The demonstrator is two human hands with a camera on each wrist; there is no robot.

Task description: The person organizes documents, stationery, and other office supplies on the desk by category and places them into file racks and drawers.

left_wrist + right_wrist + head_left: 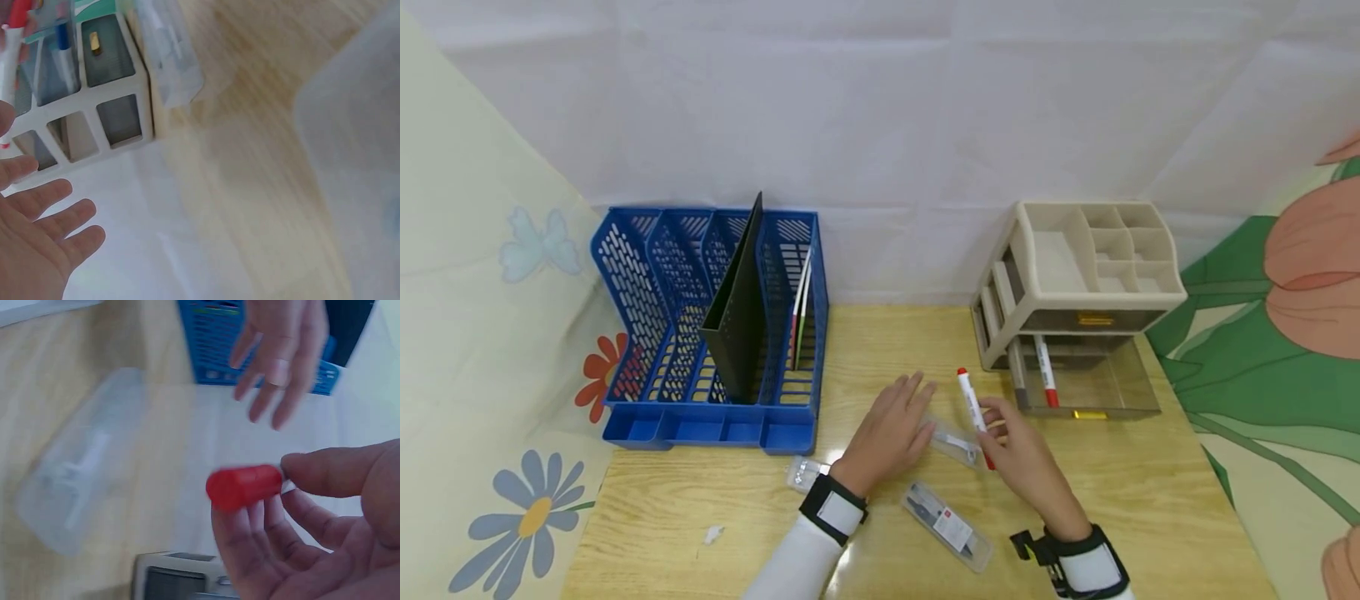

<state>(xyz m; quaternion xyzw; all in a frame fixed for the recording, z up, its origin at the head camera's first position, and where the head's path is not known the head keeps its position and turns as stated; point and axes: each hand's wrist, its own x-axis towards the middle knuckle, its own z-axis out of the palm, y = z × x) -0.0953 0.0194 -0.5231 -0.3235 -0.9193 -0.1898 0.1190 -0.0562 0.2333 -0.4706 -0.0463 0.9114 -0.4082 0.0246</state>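
My right hand (1018, 454) pinches a white marker (972, 402) with red ends between thumb and fingers, above the table. In the right wrist view its red cap (244, 486) points toward the camera. To its left, my left hand (887, 433) is spread with fingers straight and holds nothing; in the left wrist view its palm and fingertips show. Between the hands lies a clear plastic case (953, 440) with a white tool inside, partly hidden by them. Nearer the front edge lies another clear case (947, 527) holding a dark compass-like tool.
At left stands a blue file rack (715, 429) holding a black folder (737, 317) and thin booklets (801, 312). A cream drawer organizer (1060, 250) stands at right, its lower drawer (1112, 392) pulled out with another marker (1046, 371) inside. A small clear box (805, 473) lies by my left wrist.
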